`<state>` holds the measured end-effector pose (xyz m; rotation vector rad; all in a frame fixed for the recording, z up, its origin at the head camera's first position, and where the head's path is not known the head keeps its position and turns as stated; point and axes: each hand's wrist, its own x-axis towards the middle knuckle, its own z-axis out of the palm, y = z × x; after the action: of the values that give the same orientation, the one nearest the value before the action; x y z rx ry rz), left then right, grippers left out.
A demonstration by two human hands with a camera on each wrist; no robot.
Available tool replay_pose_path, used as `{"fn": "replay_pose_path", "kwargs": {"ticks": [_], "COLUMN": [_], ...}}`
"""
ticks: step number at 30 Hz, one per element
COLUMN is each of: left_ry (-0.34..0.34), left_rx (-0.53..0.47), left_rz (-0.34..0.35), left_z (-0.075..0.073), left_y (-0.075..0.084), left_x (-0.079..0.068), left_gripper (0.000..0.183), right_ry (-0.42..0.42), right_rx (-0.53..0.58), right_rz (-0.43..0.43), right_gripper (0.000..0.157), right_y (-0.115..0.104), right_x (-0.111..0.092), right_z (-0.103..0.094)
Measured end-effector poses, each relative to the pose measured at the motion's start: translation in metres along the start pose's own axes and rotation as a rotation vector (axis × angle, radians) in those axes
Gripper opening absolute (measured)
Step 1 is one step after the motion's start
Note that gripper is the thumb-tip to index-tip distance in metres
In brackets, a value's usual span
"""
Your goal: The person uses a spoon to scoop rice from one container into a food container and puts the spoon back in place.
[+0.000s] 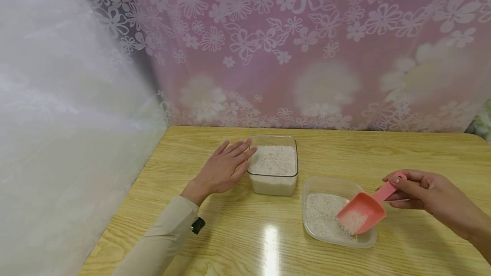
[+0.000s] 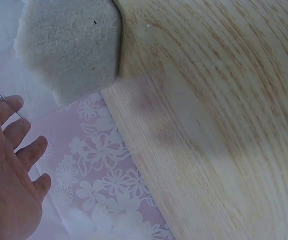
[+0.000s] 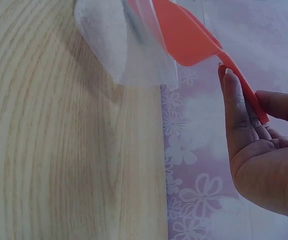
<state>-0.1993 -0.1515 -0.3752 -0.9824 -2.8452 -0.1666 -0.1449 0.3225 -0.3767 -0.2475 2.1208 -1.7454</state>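
Note:
A pink scoop with some rice in its bowl tilts over a shallow clear plastic container of rice. My right hand pinches the scoop's handle between thumb and fingers, as the right wrist view also shows. To the left stands a taller clear square container, with rice filling much of it. Against its left side rests my left hand, fingers extended at the rim. In the left wrist view, the left hand's fingers are spread beside the container wall.
Both containers stand on a wood-grain table. Behind it hangs a pink floral curtain, and a whitish sheet runs along the left side. The left wrist wears a dark band.

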Motion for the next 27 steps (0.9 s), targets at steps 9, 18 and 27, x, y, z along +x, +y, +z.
{"fn": "replay_pose_path", "kwargs": {"ticks": [9,18,27], "left_ry": [0.007,0.008,0.018], "left_rx": [-0.002,-0.008,-0.018], "left_rz": [-0.001,-0.003,-0.009], "left_z": [0.001,0.002,0.001], "left_y": [0.0,0.0,0.002], "left_x": [0.0,0.0,0.0], "left_gripper": [0.051,0.051,0.05], "right_ry": [0.056,0.045,0.091], "right_rx": [-0.171,-0.251,-0.272], "right_rz": [-0.043,-0.152,-0.124], "right_gripper": [0.023,0.027,0.024], "right_y": [-0.01,-0.012,-0.014], "right_x": [0.0,-0.004,-0.006], "right_z": [0.004,0.01,0.012]}}
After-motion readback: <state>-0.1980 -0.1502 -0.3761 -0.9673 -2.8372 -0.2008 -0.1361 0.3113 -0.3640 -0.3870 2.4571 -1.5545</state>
